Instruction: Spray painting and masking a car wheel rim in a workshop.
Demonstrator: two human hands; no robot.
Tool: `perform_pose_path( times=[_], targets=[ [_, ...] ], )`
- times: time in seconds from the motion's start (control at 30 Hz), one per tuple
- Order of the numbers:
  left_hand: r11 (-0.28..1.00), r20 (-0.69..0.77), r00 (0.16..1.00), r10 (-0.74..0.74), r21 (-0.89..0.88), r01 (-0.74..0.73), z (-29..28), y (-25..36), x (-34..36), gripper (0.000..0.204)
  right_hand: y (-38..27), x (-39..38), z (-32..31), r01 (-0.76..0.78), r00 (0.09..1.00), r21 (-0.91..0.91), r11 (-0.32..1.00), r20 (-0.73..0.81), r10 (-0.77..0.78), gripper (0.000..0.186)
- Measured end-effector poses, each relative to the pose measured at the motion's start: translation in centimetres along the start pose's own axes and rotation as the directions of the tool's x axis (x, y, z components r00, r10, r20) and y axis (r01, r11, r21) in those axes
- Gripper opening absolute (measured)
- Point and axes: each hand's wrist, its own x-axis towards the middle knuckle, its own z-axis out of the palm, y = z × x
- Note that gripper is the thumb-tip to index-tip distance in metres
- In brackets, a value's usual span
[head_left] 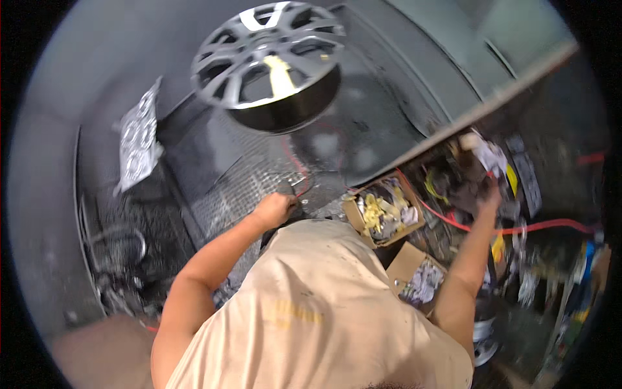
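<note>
A wheel rim (264, 110), dark with bright edges and pale yellow patches on a spoke, stands raised ahead of me. My left hand (277, 209) is closed in front of my body, below the rim and apart from it. Something dark shows at its fingers, too unclear to name. Stretched out to the right, my right hand (490, 196) is among cluttered items, near a crumpled whitish paper or cloth (490, 157) and a yellow curved item (512, 179). Blur hides its fingers and whether they hold anything.
A cardboard box (355, 215) with yellow and grey scraps stands right of my body, and a second open box (403, 259) lies closer. A red hose (551, 223) crosses the clutter. Crinkled foil (138, 139) hangs at the left. Metal tread plate (243, 178) lies below the rim.
</note>
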Motion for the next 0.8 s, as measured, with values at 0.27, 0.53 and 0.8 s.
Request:
perform_pose_path(
  times=[0.27, 0.53, 0.8],
  targets=[
    [0.547, -0.203, 0.509, -0.837, -0.274, 0.791, 13.4, -13.4, -21.1, 0.042, 18.4, -1.7, -3.9, 0.032, 0.883, -0.992, -0.122, 0.085, -0.461, 0.035],
    [0.248, 0.198, 0.256, -0.946, -0.062, 0.967, 27.0, -11.1, -35.8, 0.036, 40.5, -31.6, 12.2, 0.765, 0.204, -0.558, 0.322, 0.684, 0.701, 0.038],
    [0.073, -0.012, 0.081, -0.997, -0.573, 0.816, 26.2, -12.7, -39.1, 0.028, 38.6, -31.6, 22.7, 0.665, 0.413, -0.746, 0.002, 0.370, 0.832, 0.039]
  ],
)
